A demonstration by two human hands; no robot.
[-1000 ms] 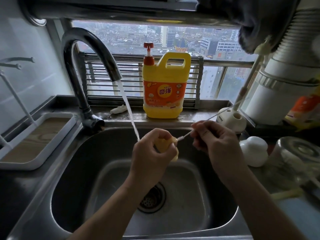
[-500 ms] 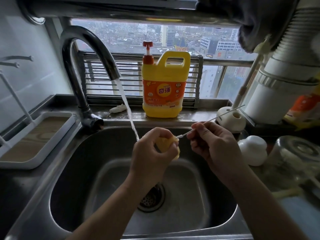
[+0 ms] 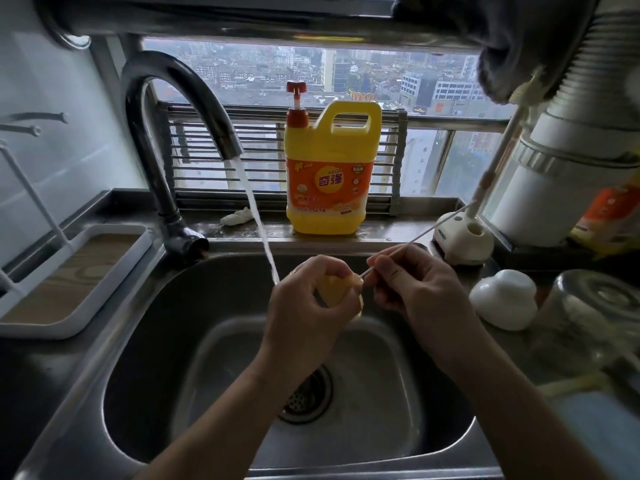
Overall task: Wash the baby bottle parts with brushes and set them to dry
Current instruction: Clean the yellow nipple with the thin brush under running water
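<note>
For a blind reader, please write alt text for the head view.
Over a steel sink, the left hand holds a small yellow bottle part at the tap stream; the right hand pinches a thin brush against it. A yellow detergent jug stands behind.

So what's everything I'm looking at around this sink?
faucet: one, dark metal, back left of the sink, water running
sink: one, steel, centre, drain strainer in its floor
detergent jug: one, yellow with orange label and red pump, back ledge
drying tray: one, white-rimmed, left of the sink
brush holder: one, cream, right of the sink, a long-handled brush standing in it
domed cap: one, white, right counter
clear container: one, see-through, far right, blurred
yellow bottle part: one, over the sink
thin brush: one, white, tip at the yellow part
left hand: grips the yellow bottle part
right hand: pinches the thin brush
</note>
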